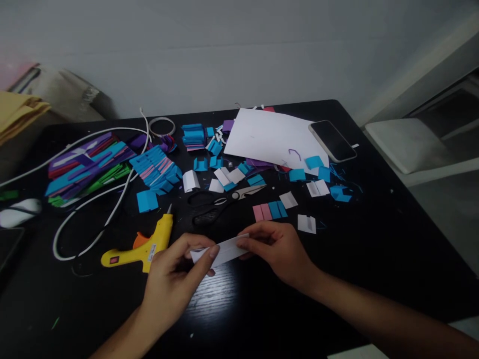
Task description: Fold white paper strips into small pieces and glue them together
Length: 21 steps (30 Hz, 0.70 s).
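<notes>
A folded white paper strip (228,251) is stretched between my two hands above the dark table. My left hand (179,271) pinches its left end between thumb and fingers. The strip's right end is gripped by my right hand (280,252), thumb in front. Just beyond my right hand lie a pink piece (262,213) and a blue piece (277,210) of folded paper. Black-handled scissors (211,202) rest open past the strip. To the left of my left hand, a yellow glue gun (159,239) lies on its side.
Colored paper strips (86,167) and blue folded pieces (155,169) lie at the left, with a looped white cable (60,229). A white sheet (265,137) and phone (332,141) are at the back right. A mouse (18,213) sits far left on the black table (374,249).
</notes>
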Tool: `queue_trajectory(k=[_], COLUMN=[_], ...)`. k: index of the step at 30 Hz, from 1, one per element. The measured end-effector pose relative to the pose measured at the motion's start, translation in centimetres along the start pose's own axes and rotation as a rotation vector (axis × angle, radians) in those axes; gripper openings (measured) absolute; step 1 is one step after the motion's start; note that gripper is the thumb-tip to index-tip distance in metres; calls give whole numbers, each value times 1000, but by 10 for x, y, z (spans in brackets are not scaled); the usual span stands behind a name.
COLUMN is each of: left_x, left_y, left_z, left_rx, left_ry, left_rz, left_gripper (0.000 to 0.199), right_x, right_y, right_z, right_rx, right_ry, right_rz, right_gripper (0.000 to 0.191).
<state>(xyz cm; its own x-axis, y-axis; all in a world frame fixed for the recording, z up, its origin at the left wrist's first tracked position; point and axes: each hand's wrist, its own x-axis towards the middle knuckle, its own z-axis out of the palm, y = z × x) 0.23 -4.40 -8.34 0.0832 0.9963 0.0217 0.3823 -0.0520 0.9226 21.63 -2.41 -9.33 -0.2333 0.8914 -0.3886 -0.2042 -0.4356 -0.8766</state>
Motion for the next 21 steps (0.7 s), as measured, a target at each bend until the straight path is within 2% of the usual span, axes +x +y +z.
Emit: queue_trajectory(k=[21], left_x=[0], left_y=[-3], left_z=[3], left_rx=[-30], left_ry=[55], left_rz=[-30], left_gripper=[8], right_x=[-1], right_y=[-1], right_z=[0], right_rx=[-35], right_ry=[25], right_rz=[-38], right_gripper=[22])
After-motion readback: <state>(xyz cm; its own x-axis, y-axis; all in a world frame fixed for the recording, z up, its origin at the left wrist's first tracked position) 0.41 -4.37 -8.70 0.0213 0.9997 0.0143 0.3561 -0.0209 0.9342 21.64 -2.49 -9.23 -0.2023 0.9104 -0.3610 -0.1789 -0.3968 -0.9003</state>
